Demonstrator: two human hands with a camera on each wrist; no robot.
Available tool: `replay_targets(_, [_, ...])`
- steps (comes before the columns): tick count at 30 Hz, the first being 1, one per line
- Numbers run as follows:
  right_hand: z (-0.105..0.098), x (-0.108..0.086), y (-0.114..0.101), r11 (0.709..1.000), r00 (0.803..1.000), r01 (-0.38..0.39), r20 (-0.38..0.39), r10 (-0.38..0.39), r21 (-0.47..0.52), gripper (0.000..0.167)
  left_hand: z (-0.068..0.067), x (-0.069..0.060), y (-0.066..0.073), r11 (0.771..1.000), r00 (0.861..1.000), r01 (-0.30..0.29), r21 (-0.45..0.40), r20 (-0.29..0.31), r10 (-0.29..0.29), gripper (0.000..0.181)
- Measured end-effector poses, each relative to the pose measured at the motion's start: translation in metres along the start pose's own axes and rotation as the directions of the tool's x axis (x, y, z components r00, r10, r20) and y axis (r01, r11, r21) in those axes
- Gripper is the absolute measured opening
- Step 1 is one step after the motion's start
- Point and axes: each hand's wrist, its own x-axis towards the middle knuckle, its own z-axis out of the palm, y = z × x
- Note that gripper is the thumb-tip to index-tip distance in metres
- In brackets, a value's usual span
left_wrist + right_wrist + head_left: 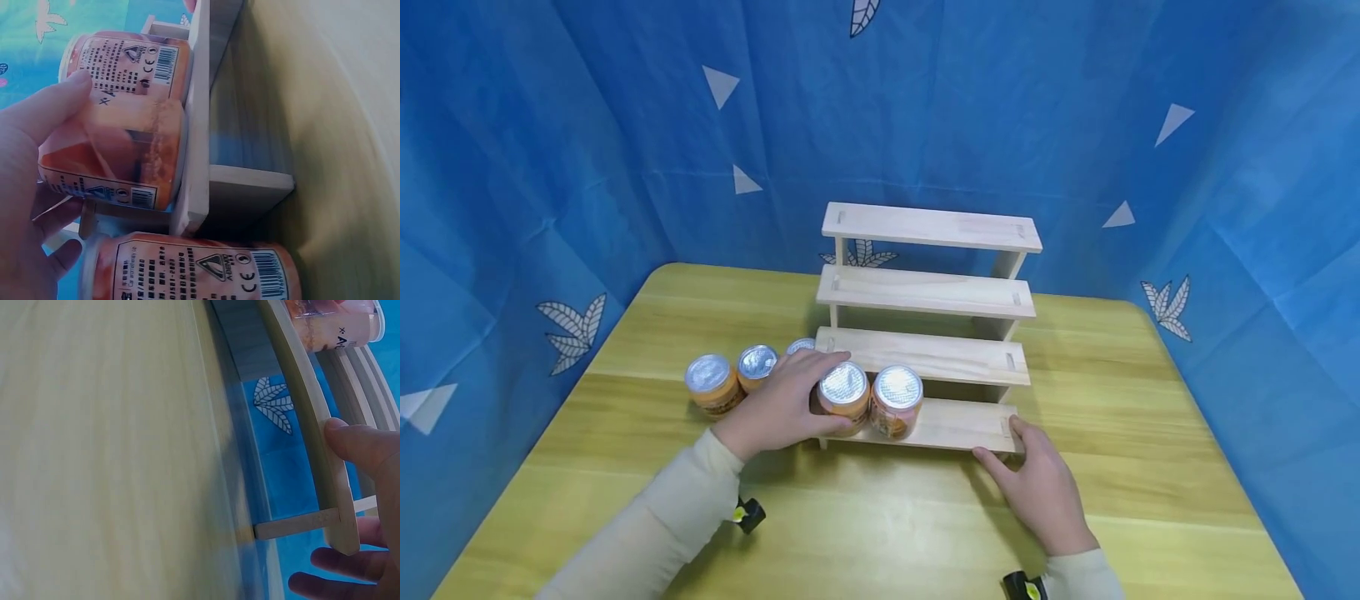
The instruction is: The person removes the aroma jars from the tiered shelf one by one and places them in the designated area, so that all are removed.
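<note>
Two orange cans with silvery lids stand side by side on the lowest step of a pale wooden four-step rack point(925, 357). My left hand point(781, 407) curls round the left can point(844, 398), thumb in front and fingers behind; the right can point(897, 402) stands against it. In the left wrist view the thumb lies on the gripped can point(112, 153). My right hand point(1047, 492) holds the right end of the lowest step, thumb on its front edge point(312, 444) and fingers beyond the end.
Left of the rack, more cans stand on the wooden table point(1112, 400): one at the far left point(711, 385), one beside it point(757, 365), and one partly behind my left hand point(801, 344). Blue patterned cloth point(925, 108) hangs behind and at both sides.
</note>
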Motion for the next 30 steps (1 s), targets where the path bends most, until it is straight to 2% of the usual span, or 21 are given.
replay_targets(5, [-0.001, 0.001, -0.001, 1.000, 1.000, -0.009, 0.008, 0.009, 0.001, 0.099, -0.002, 0.000, 0.001, 1.000, 0.999, 0.020, 0.008, -0.037, -0.020, 0.083])
replay_targets(10, [-0.003, 0.000, -0.003, 1.000, 0.999, -0.027, 0.029, 0.026, 0.015, 0.101, -0.004, -0.005, 0.000, 0.998, 0.997, 0.051, -0.033, -0.058, -0.053, 0.083])
replay_targets(17, [-0.004, 0.001, -0.003, 1.000, 0.999, -0.028, 0.025, 0.028, 0.006, 0.101, -0.016, -0.009, 0.002, 0.994, 0.989, 0.077, -0.076, -0.118, -0.086, 0.085])
replay_targets(23, [-0.002, 0.001, -0.001, 1.000, 1.000, -0.005, 0.010, 0.005, 0.003, 0.100, -0.027, -0.018, 0.005, 0.990, 0.981, 0.094, -0.104, -0.160, -0.110, 0.085])
replay_targets(30, [-0.001, 0.000, -0.001, 1.000, 1.000, 0.009, -0.004, -0.009, 0.001, 0.097, -0.034, -0.032, 0.002, 0.981, 0.973, 0.117, -0.154, -0.179, -0.144, 0.089])
